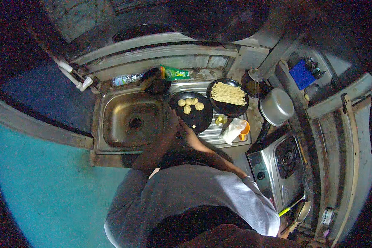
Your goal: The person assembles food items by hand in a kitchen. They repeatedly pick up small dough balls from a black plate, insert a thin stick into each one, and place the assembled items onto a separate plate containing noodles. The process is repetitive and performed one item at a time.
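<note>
My left hand (172, 118) and my right hand (189, 136) are brought together over the left edge of a round black plate (201, 121). Their fingers look drawn together, palm toward palm; whatever lies between them is hidden, and the left hand is in shadow. On that plate sit several pale dough balls (187, 109), grouped toward the far side, and a small dough piece (194, 126) lies apart nearer to me. Just right and beyond, a second black plate (216, 108) carries a layer of pale noodle-like strips (227, 93).
Left of the plates is a steel sink (107, 140). To the right stand a small yellowish cup (221, 120), a white bag (234, 130), an orange mug (244, 129), a metal pot (277, 106) and a gas stove (287, 161). A green packet (177, 73) and plastic bottle (127, 78) line the back.
</note>
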Motion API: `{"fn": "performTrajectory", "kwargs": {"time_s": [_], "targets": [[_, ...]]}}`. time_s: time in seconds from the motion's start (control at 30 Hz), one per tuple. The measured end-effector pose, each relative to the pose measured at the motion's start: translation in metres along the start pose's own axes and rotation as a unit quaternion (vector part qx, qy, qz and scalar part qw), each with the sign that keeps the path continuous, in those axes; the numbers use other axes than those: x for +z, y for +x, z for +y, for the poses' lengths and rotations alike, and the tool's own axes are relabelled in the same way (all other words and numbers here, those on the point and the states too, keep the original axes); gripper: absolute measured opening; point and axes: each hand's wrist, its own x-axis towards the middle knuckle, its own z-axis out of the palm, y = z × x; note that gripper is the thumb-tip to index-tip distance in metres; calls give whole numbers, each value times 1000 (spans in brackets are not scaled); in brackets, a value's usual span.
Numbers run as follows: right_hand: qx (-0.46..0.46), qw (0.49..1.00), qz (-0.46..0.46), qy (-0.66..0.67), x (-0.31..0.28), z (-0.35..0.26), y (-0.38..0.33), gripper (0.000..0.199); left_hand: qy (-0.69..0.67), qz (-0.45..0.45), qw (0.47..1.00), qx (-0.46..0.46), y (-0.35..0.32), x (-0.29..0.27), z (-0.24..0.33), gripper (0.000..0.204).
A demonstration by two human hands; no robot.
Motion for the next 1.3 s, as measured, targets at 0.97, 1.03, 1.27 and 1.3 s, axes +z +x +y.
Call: {"fn": "performTrajectory", "kwargs": {"time_s": [0.97, 1.03, 1.27, 1.3], "targets": [[186, 902, 200, 333, -45, -50, -18, 12, 393, -64, 914, -78, -67, 2, -18, 36], [198, 904, 199, 324, -50, -39, -18, 16, 410, -117, 905, -12, -74, -2, -15, 37], [230, 902, 187, 313, -49, -45, -14, 23, 550, -105, 816, 142, -59, -30, -31, 38], [226, 908, 183, 302, -48, -53, -15, 22, 571, -86, 798, 175, -59, -33, -37, 40]]}}
